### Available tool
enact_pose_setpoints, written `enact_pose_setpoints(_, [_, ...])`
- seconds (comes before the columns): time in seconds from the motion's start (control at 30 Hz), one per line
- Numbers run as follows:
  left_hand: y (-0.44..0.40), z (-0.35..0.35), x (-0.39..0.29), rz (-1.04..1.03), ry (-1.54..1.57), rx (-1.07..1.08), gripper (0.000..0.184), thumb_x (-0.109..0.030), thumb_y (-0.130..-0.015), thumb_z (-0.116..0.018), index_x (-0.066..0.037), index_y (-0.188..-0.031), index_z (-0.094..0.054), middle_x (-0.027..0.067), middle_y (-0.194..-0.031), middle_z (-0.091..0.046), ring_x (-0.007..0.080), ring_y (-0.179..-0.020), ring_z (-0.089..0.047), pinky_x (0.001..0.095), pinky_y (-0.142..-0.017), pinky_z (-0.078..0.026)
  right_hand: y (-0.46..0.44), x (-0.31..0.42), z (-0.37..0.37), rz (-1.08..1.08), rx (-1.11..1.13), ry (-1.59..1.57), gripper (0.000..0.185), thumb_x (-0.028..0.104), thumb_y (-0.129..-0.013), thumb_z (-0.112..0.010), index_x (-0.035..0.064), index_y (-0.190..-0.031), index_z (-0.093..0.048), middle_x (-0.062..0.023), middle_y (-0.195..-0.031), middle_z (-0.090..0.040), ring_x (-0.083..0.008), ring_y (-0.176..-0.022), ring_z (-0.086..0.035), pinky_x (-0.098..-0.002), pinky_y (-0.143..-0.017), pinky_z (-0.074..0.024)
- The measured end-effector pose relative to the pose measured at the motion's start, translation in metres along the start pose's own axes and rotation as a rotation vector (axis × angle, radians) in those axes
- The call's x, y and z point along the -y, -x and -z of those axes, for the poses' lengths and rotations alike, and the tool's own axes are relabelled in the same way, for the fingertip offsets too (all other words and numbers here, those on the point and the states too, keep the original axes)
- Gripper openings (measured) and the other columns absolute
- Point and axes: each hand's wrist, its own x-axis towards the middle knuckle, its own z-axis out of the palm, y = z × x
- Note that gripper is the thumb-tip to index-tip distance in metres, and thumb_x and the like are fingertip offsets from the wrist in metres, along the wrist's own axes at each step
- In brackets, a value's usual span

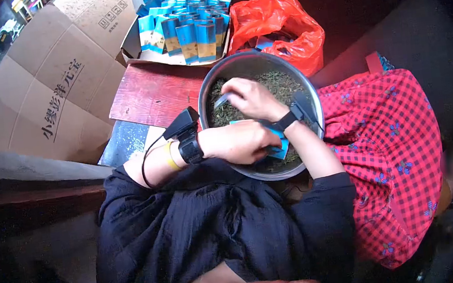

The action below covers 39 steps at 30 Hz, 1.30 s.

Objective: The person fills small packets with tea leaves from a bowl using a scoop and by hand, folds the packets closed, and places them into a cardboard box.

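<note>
A round metal basin (314,96) holds dry, greenish-brown crumbled leaves (281,80). Over its near half is my left hand (246,141), its fingers closed on a blue packet (278,151), parts of which show beside and behind the hand. Further back, above the leaves, my right hand (252,99) pinches a small flat, pale-bluish shiny piece (222,101) that points to the left; what it is cannot be made out. My right forearm crosses just past the fingers of my left hand.
Many blue-and-clear filled packets (187,38) stand in an open box (174,60) behind the basin. Right of them is a red plastic bag (303,28). A red board (158,93) and a large cardboard carton (59,76) are at left, red checked cloth (393,151) at right.
</note>
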Motion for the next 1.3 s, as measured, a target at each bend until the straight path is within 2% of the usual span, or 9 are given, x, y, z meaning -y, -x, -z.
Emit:
enact_pose_setpoints(0.13, [-0.001, -0.013, 0.011, -0.075, 0.107, -0.124, 0.045, -0.007, -0.08, -0.066, 0.0, -0.123, -0.054, 0.0155, -0.1, -0.066, 0.0263, -0.098, -0.063, 0.0354, -0.088, -0.049, -0.001, 0.0, -0.017, 0.157, 0.211, 0.068, 0.035, 0.025, -0.078, -0.066, 0.0088, -0.109, -0.062, -0.0122, -0.118, -0.053, -0.0324, -0.114, -0.049, -0.0428, -0.095, -0.0433])
enact_pose_setpoints(0.27, [0.014, 0.0, 0.016, 0.066, 0.498, -0.115, 0.048, -0.013, -0.082, -0.07, -0.002, -0.126, -0.053, 0.0071, -0.106, -0.063, 0.019, -0.101, -0.059, 0.0311, -0.089, -0.047, 0.0, -0.004, -0.015, 0.163, 0.333, 0.156, 0.033, 0.021, -0.074, -0.066, 0.0116, -0.105, -0.062, -0.0101, -0.111, -0.054, -0.0302, -0.114, -0.048, -0.0433, -0.093, -0.0439])
enact_pose_setpoints(0.43, [0.022, -0.017, 0.056, 0.095, 0.441, 0.022, 0.04, -0.018, -0.085, -0.069, 0.0, -0.119, -0.057, 0.0118, -0.107, -0.064, 0.017, -0.098, -0.059, 0.0298, -0.085, -0.048, 0.0, 0.005, -0.015, 0.205, 0.365, 0.229, 0.025, 0.018, -0.071, -0.063, 0.0132, -0.095, -0.066, -0.0077, -0.104, -0.056, -0.028, -0.108, -0.051, -0.0393, -0.089, -0.0442])
enact_pose_setpoints(0.5, [0.021, -0.018, 0.049, 0.352, 0.235, 0.132, 0.035, -0.028, -0.084, -0.069, 0.003, -0.1, -0.065, 0.0151, -0.081, -0.068, 0.0241, -0.078, -0.065, 0.0347, -0.071, -0.05, 0.002, 0.0, -0.015, 0.253, 0.392, 0.338, 0.023, 0.016, -0.07, -0.064, 0.0136, -0.093, -0.066, -0.0063, -0.101, -0.056, -0.0271, -0.105, -0.051, -0.0393, -0.087, -0.0444])
enact_pose_setpoints(0.53, [0.021, -0.025, 0.06, 0.268, 0.191, 0.053, 0.033, -0.028, -0.084, -0.066, 0.004, -0.091, -0.066, 0.0192, -0.078, -0.067, 0.0286, -0.072, -0.066, 0.0383, -0.067, -0.05, 0.002, -0.003, -0.014, 0.252, 0.394, 0.345, 0.024, 0.013, -0.068, -0.065, 0.0139, -0.092, -0.067, -0.0054, -0.099, -0.057, -0.0269, -0.104, -0.052, -0.0394, -0.086, -0.0445])
enact_pose_setpoints(0.63, [0.018, -0.038, 0.077, 0.111, 0.098, -0.116, 0.028, -0.024, -0.083, -0.064, 0.003, -0.089, -0.066, 0.0204, -0.08, -0.067, 0.0304, -0.072, -0.066, 0.0404, -0.067, -0.051, 0.005, -0.003, -0.003, 0.201, 0.441, 0.441, 0.019, 0.014, -0.065, -0.066, 0.0147, -0.084, -0.07, -0.0049, -0.094, -0.059, -0.0259, -0.102, -0.052, -0.0388, -0.084, -0.044])
enact_pose_setpoints(0.9, [0.015, -0.022, 0.05, 0.439, -0.133, -0.02, 0.02, -0.016, -0.074, -0.062, -0.002, -0.088, -0.066, 0.0222, -0.081, -0.066, 0.0384, -0.078, -0.065, 0.0457, -0.071, -0.052, 0.053, -0.009, 0.047, 0.017, 0.33, 0.653, 0.002, 0.012, -0.066, -0.066, 0.0139, -0.066, -0.067, -0.0044, -0.088, -0.06, -0.0254, -0.095, -0.055, -0.0383, -0.085, -0.0421])
enact_pose_setpoints(1.03, [0.023, -0.031, 0.047, 0.513, -0.162, -0.043, 0.016, -0.014, -0.073, -0.065, -0.001, -0.081, -0.064, 0.0219, -0.077, -0.065, 0.0377, -0.076, -0.066, 0.0454, -0.067, -0.054, 0.086, 0.001, 0.065, -0.121, 0.065, 0.529, 0.018, 0.001, -0.071, -0.055, 0.0094, -0.083, -0.066, -0.0114, -0.112, -0.061, -0.0313, -0.115, -0.052, -0.0425, -0.097, -0.0395])
enact_pose_setpoints(1.3, [0.024, -0.029, 0.045, 0.525, -0.1, -0.253, 0.014, -0.013, -0.081, -0.056, -0.002, -0.088, -0.062, 0.0251, -0.079, -0.064, 0.0418, -0.078, -0.064, 0.0507, -0.07, -0.052, 0.077, -0.075, 0.061, -0.139, -0.064, 0.346, 0.03, 0.001, -0.077, -0.049, 0.0088, -0.1, -0.065, -0.0136, -0.118, -0.059, -0.0326, -0.118, -0.051, -0.041, -0.104, -0.0379])
